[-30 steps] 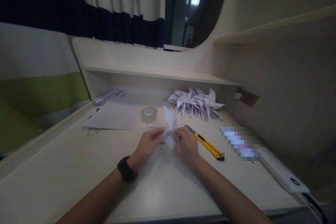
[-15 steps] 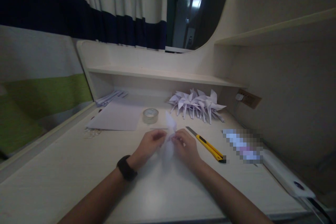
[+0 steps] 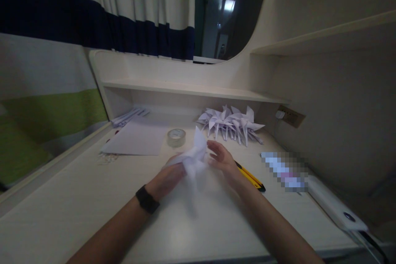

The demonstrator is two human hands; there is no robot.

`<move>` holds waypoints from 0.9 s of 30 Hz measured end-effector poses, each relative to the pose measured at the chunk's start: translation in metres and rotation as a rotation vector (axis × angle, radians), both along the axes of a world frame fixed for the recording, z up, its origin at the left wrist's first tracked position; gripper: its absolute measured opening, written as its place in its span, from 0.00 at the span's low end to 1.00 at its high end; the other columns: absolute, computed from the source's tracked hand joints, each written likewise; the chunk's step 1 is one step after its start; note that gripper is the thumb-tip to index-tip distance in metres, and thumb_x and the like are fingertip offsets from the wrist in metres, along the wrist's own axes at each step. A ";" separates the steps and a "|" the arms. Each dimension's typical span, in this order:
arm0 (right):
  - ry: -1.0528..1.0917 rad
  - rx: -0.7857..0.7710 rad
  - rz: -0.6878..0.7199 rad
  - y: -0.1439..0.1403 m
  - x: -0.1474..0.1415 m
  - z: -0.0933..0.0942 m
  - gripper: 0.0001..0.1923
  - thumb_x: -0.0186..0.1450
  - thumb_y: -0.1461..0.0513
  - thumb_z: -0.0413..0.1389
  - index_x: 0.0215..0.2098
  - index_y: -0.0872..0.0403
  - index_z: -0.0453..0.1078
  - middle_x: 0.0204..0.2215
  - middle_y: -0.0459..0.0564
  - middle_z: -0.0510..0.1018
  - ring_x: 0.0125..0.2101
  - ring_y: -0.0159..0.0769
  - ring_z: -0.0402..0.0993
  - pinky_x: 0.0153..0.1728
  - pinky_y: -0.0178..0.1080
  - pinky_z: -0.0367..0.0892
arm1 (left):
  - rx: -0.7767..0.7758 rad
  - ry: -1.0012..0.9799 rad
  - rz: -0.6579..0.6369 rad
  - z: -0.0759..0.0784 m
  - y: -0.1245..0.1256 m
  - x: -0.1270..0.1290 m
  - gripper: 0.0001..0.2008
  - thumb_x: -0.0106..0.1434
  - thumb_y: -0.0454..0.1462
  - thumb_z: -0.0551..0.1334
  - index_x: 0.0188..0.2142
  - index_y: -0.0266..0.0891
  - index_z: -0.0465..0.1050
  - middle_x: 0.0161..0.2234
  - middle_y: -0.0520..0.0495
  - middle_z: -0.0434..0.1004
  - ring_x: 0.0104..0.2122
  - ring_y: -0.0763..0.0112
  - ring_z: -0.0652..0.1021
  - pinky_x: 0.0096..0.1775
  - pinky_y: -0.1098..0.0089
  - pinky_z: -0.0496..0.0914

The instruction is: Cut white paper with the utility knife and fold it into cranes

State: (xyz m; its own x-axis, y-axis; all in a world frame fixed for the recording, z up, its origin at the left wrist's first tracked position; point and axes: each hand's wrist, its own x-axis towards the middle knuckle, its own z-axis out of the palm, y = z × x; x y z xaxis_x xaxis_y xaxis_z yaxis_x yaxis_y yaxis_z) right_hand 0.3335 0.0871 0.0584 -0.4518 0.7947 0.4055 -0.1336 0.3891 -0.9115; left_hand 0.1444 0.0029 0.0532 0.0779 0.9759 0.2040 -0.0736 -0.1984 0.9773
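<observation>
A white paper pinwheel (image 3: pixel 194 157), blurred by motion, is in my left hand (image 3: pixel 173 179), whose fingers are partly hidden behind its blades. A pale stick-like part hangs below the blades. My right hand (image 3: pixel 222 157) is just right of the pinwheel, its fingers apart and holding nothing. Under and beside my right hand lies a yellow utility knife (image 3: pixel 251 176), its front end covered by the hand. A roll of clear tape (image 3: pixel 176 137) lies on the desk beyond my left hand.
Several finished paper pinwheels (image 3: pixel 230 121) are heaped at the back right. White paper sheets (image 3: pixel 136 136) lie at the left, with paper strips (image 3: pixel 130 116) behind them. A pixelated object (image 3: pixel 283 172) and a white power strip (image 3: pixel 335 206) line the right side. A shelf (image 3: pixel 192 90) overhangs the back.
My right hand has let go of the pinwheel and opened, moving slightly right over the knife's blade end. The pinwheel has turned in my left hand and its blades show more.
</observation>
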 end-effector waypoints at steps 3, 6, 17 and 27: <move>-0.125 0.089 0.140 -0.008 0.004 0.013 0.28 0.50 0.54 0.66 0.48 0.52 0.69 0.49 0.53 0.73 0.51 0.45 0.67 0.54 0.49 0.58 | -0.017 -0.043 -0.086 0.001 0.001 -0.001 0.15 0.58 0.43 0.62 0.42 0.36 0.76 0.43 0.41 0.76 0.42 0.59 0.75 0.45 0.64 0.68; -0.166 -0.003 0.291 -0.014 0.003 0.013 0.22 0.51 0.55 0.66 0.41 0.56 0.73 0.39 0.51 0.78 0.39 0.40 0.73 0.45 0.44 0.65 | -0.038 -0.014 -0.133 0.004 0.002 0.000 0.16 0.56 0.42 0.64 0.42 0.35 0.76 0.38 0.42 0.77 0.35 0.63 0.75 0.38 0.66 0.70; -0.147 -0.077 0.140 -0.010 -0.005 -0.002 0.17 0.47 0.56 0.67 0.33 0.56 0.77 0.31 0.49 0.80 0.31 0.40 0.75 0.35 0.40 0.69 | -0.040 0.017 -0.042 -0.003 0.003 -0.001 0.13 0.54 0.43 0.65 0.33 0.35 0.77 0.31 0.45 0.77 0.29 0.68 0.74 0.30 0.71 0.67; -0.006 -0.267 0.205 -0.011 -0.009 -0.012 0.20 0.47 0.55 0.68 0.36 0.56 0.76 0.33 0.51 0.81 0.31 0.41 0.77 0.35 0.42 0.71 | -0.014 0.023 -0.015 0.001 0.000 0.004 0.17 0.56 0.47 0.63 0.33 0.34 0.78 0.28 0.44 0.77 0.29 0.65 0.74 0.33 0.68 0.68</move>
